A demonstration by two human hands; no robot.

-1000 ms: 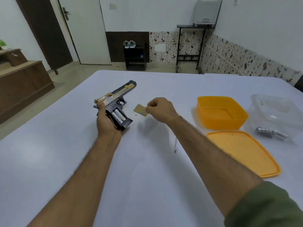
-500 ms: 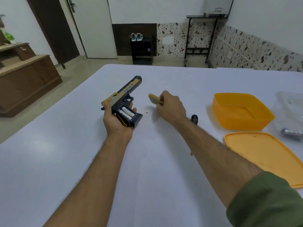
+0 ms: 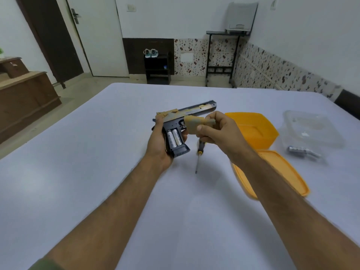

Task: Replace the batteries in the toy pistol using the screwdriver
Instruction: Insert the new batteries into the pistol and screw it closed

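My left hand (image 3: 158, 147) grips the toy pistol (image 3: 187, 114) by its handle, lifted above the white table (image 3: 97, 172), barrel pointing right and away. The grip's compartment is uncovered, with two silver batteries (image 3: 174, 137) side by side in it. My right hand (image 3: 218, 131) pinches the tan battery cover (image 3: 192, 124) just right of the compartment, close to the trigger. The screwdriver (image 3: 198, 156) lies on the table under my right hand, its tip toward me and its handle partly hidden.
An orange container (image 3: 253, 129) stands right of my hands, its orange lid (image 3: 280, 172) flat in front of it. Farther right is a clear plastic box (image 3: 311, 127) with loose batteries (image 3: 302, 152) beside it. The table's left edge drops to the floor.
My right hand picked the tan cover off the table and brought it up beside the pistol's grip. The left hand raised the pistol and swung it toward the right.
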